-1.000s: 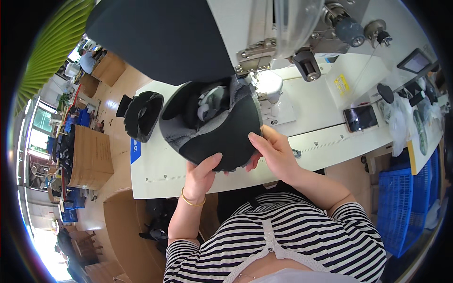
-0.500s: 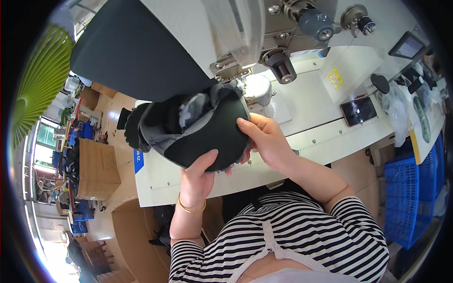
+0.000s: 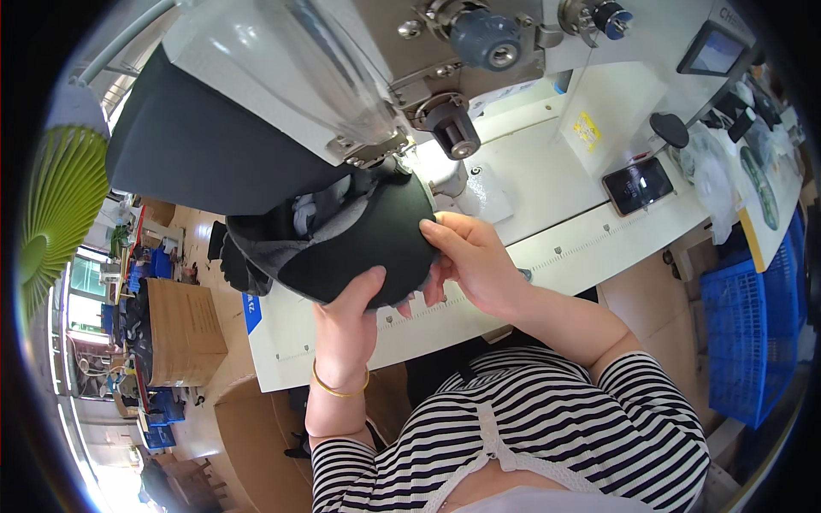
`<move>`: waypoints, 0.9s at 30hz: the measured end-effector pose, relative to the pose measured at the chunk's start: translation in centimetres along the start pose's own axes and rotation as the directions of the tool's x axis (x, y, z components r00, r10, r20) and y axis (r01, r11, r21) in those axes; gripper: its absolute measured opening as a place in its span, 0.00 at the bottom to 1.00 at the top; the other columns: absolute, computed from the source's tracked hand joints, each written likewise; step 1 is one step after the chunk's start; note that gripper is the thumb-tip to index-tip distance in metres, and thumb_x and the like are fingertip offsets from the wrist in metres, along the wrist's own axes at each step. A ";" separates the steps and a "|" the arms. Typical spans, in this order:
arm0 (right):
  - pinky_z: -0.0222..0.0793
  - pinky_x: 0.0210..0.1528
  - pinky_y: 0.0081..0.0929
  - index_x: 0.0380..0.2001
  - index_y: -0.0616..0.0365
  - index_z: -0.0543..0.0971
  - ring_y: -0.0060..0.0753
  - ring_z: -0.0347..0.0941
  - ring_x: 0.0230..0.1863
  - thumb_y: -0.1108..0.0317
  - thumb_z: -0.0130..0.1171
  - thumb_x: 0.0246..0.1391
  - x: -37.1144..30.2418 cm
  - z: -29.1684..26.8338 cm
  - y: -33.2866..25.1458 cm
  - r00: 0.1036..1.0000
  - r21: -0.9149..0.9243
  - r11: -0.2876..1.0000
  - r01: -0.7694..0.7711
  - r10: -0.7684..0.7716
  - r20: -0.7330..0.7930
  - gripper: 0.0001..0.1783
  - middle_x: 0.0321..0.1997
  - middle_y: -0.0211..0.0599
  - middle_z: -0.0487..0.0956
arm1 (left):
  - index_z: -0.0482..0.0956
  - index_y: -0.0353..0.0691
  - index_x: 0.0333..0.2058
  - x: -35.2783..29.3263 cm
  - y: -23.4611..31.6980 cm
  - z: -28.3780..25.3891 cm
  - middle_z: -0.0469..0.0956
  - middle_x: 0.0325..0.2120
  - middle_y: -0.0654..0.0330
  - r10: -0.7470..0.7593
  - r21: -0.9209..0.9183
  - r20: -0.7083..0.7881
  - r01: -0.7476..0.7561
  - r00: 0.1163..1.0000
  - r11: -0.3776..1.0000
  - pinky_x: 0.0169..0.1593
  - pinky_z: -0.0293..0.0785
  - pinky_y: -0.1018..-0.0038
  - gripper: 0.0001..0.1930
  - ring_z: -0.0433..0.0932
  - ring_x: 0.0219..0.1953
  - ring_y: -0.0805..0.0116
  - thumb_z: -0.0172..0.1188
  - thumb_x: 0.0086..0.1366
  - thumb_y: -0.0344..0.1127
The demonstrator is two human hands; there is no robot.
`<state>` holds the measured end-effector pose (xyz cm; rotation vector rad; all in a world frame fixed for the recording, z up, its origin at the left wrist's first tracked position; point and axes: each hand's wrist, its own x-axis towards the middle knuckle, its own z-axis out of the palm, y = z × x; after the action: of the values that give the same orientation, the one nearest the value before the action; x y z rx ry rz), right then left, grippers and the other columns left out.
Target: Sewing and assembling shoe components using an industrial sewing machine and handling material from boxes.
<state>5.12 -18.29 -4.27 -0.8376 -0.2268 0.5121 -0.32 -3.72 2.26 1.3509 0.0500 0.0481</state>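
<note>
Both hands hold a dark green-black, cap-shaped fabric piece [image 3: 363, 244] with a grey inner side and crumpled grey-white material in its hollow. My left hand [image 3: 346, 312] grips its near edge, thumb on top and fingers mostly hidden beneath. My right hand [image 3: 466, 256] pinches its right edge between thumb and fingers, with fingertips showing below. The far edge of the piece lies at the lit working end of a sewing machine [image 3: 376, 152]; the exact contact point is hidden. More dark, ridged fabric [image 3: 239, 267] hangs at the piece's left.
A dark panel [image 3: 205, 154] and clear guard [image 3: 299, 60] overhang the work. On the white table [image 3: 547, 256] lies a phone [image 3: 638, 185]. A blue crate [image 3: 753, 342] stands at right; a cardboard box [image 3: 184, 332] and green fan [image 3: 64, 214] are left.
The view has shifted, so the machine and table appear farther left. The fabric piece and both hands sit slightly farther left in the picture, with their grips much the same.
</note>
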 end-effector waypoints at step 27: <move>0.72 0.20 0.25 0.32 0.64 0.69 0.31 0.74 0.17 0.60 0.43 0.66 0.6 -0.3 0.2 0.999 -0.010 0.999 0.040 -0.040 0.024 0.16 0.23 0.41 0.76 | 0.71 0.26 0.44 1.1 -0.3 -0.3 0.78 0.33 0.49 0.013 0.002 -0.056 -0.013 0.998 1.000 0.20 0.69 0.72 0.16 0.77 0.25 0.61 0.50 0.56 0.25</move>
<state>5.71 -18.05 -4.66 -0.8365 -0.2676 0.4840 0.74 -3.46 1.88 1.3512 0.0884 0.0972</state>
